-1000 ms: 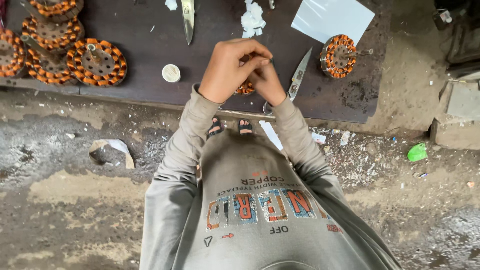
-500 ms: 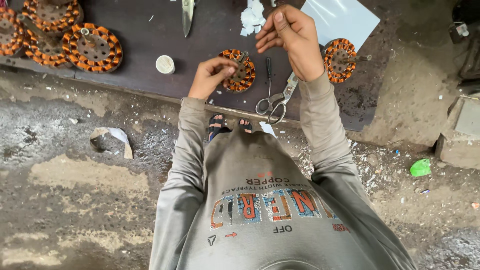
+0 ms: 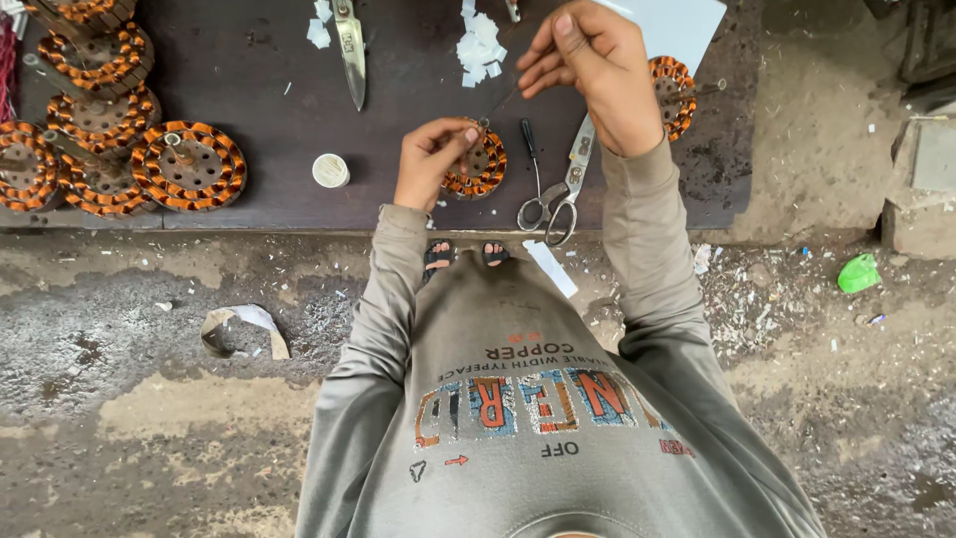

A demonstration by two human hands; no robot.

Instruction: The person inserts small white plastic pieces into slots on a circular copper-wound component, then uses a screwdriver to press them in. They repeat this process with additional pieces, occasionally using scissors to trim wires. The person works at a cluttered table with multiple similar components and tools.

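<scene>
Rough grey concrete floor [image 3: 149, 399], gritty, patched with pale dust and strewn with paper scraps. Above it, flat dark brown wooden board [image 3: 259, 110], matt and scuffed, serving as a low worktop. Grey long-sleeved sweatshirt [image 3: 518, 399], soft and creased, with coloured lettering across the chest.

At the board's left end, cluster of round stators wound in orange copper wire [image 3: 100, 139]: at least five counted, some stacked and cut off by the frame edge, each a dark metal disc ringed with glossy coils. One more wound stator [image 3: 677, 95] at the far right, partly hidden behind the right wrist. Pale blue sheet of paper [image 3: 687, 25], smooth, at the top right corner.

One pair of steel scissors with dark looped handles [image 3: 563, 189] lying flat just right of centre. One pointed steel blade [image 3: 351, 50], shiny, near the top. One thin black-handled pick tool [image 3: 531, 149] beside the scissors. One heap of white paper snippets [image 3: 478, 45]. One small round white cap [image 3: 331, 170]. One green crumpled scrap [image 3: 858, 272] on the floor.

Left hand [image 3: 433, 159] pinched shut on the small orange-wound stator [image 3: 478, 164], resting on the board at centre. Right hand [image 3: 588, 70] raised above, fingertips closed together on a fine wire [image 3: 503, 102] stretched down towards that stator.
</scene>
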